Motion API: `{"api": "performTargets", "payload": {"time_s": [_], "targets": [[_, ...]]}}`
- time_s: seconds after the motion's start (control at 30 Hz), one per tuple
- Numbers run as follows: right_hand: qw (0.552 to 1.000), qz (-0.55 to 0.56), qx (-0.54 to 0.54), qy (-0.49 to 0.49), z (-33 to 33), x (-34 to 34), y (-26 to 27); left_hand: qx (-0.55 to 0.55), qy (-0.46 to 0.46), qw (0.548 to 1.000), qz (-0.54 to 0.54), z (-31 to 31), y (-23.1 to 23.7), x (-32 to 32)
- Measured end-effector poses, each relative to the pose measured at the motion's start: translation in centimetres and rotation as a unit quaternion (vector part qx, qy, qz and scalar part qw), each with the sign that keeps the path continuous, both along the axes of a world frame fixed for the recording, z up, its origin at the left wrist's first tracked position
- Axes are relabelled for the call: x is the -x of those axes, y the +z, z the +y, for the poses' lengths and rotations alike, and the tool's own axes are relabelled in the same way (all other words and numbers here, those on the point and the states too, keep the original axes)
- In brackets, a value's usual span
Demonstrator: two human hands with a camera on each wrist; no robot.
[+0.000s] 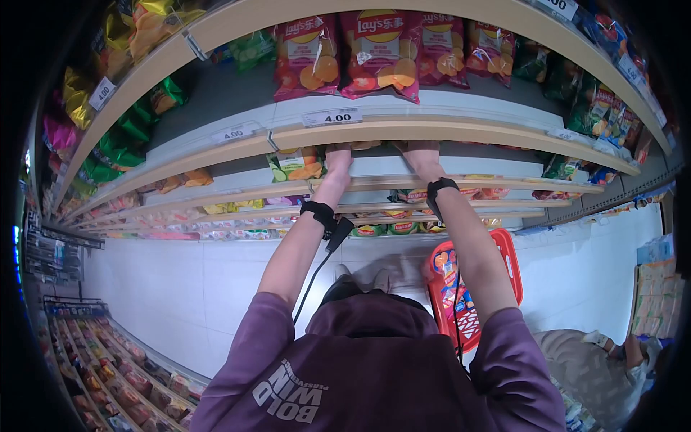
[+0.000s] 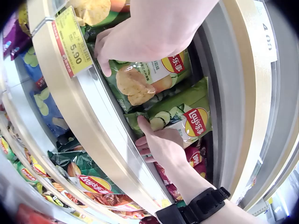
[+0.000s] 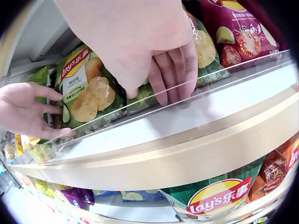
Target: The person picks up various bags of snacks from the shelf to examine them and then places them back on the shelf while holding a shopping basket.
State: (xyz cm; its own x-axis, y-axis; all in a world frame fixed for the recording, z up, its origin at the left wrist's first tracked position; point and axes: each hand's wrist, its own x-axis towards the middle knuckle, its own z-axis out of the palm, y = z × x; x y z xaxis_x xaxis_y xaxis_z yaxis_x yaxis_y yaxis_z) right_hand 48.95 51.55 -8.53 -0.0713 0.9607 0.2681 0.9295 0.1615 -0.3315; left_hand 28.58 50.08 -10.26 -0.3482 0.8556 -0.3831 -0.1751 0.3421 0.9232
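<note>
Both hands reach into a shelf of chip bags. My left hand (image 1: 339, 160) is at the side of a green Lay's bag picturing chips (image 3: 88, 100). Its thumb touches that bag's edge, and its fingers are loosely spread in the right wrist view. Beside it, my right hand (image 1: 425, 155) pinches the lower end of a green cucumber Lay's bag (image 2: 194, 102) between thumb and fingers. Both bags stand behind a clear lip on the shelf front, and the right hand hides part of the cucumber bag in its own wrist view.
Pink-red Lay's bags (image 1: 381, 54) fill the shelf above, past a wooden shelf edge (image 1: 403, 132). A red basket (image 1: 509, 270) with packets stands on the floor to the right. Another person (image 1: 586, 360) is at the lower right. More shelving (image 1: 122, 360) stands behind on the left.
</note>
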Motion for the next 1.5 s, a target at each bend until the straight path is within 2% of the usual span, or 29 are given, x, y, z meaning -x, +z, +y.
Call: {"api": "performTargets", "payload": {"time_s": [0.07,0.17,0.2,0.27,0.37,0.4,0.5,0.57,0.6,0.67,0.77,0.8,0.9,0.97,1.0,1.1,1.2,1.3,1.43,1.5], "targets": [[1.000,0.015,-0.002,0.018,-0.4,-0.3,-0.1,-0.015,-0.022,1.000,0.008,-0.1,-0.1,0.0],[0.993,0.007,0.109,0.051,-0.8,-1.3,-0.5,0.015,-0.123,0.992,0.009,-0.9,-0.6,0.7],[0.993,0.009,0.103,0.057,-1.0,-1.6,-0.7,0.008,-0.103,0.994,0.028,-1.2,-0.9,0.5],[0.993,0.015,0.094,0.071,-1.9,-2.3,-0.8,-0.003,-0.064,0.996,0.069,-4.1,1.5,-1.1],[0.989,0.070,0.093,0.087,-3.5,-3.0,0.1,-0.134,-0.108,0.985,-0.021,-8.9,1.7,-0.3],[0.990,0.074,0.083,0.088,-4.0,-3.1,0.4,-0.124,-0.158,0.980,0.018,-9.8,2.1,0.7],[0.987,0.112,0.035,0.112,-4.7,-3.9,-0.2,-0.159,-0.168,0.972,0.041,-11.7,1.4,4.6],[0.982,0.137,0.046,0.120,-5.3,-3.8,0.5,-0.177,-0.095,0.971,0.128,-11.7,0.1,7.5],[0.979,0.149,0.051,0.126,-5.7,-3.5,0.9,-0.177,-0.051,0.960,0.210,-11.7,-0.2,8.8],[0.977,0.132,0.035,0.165,-5.8,-2.6,0.6,-0.172,0.041,0.913,0.368,-11.7,1.4,10.6],[0.967,0.140,0.053,0.206,-6.5,0.1,0.1,-0.235,0.102,0.815,0.520,-9.4,-0.8,13.8],[0.963,0.148,0.065,0.216,-6.7,1.3,0.0,-0.229,0.063,0.799,0.553,-8.5,-1.7,15.0],[0.935,0.133,-0.007,0.328,-7.2,5.5,-0.6,-0.067,-0.108,0.857,0.499,-7.4,0.3,16.1],[0.920,0.128,-0.039,0.367,-8.3,8.3,-0.1,-0.034,-0.135,0.852,0.506,-6.3,0.5,16.5],[0.918,0.127,-0.014,0.374,-8.5,9.8,0.1,-0.016,-0.147,0.848,0.509,-5.9,0.5,16.6],[0.912,0.133,0.040,0.386,-8.7,13.5,0.1,-0.083,-0.114,0.886,0.442,-5.4,0.1,17.0],[0.918,0.133,0.081,0.364,-8.7,15.3,1.1,-0.044,-0.105,0.874,0.472,-4.8,-0.1,17.5],[0.918,0.151,0.046,0.363,-7.7,16.3,0.1,-0.012,-0.119,0.861,0.495,-4.2,0.1,17.3],[0.919,0.186,0.040,0.344,-7.5,15.5,0.7,-0.066,-0.131,0.855,0.497,-3.2,-2.5,18.2],[0.927,0.202,0.073,0.308,-7.1,13.6,1.8,-0.182,-0.106,0.848,0.487,-3.5,-1.6,17.6]]}}
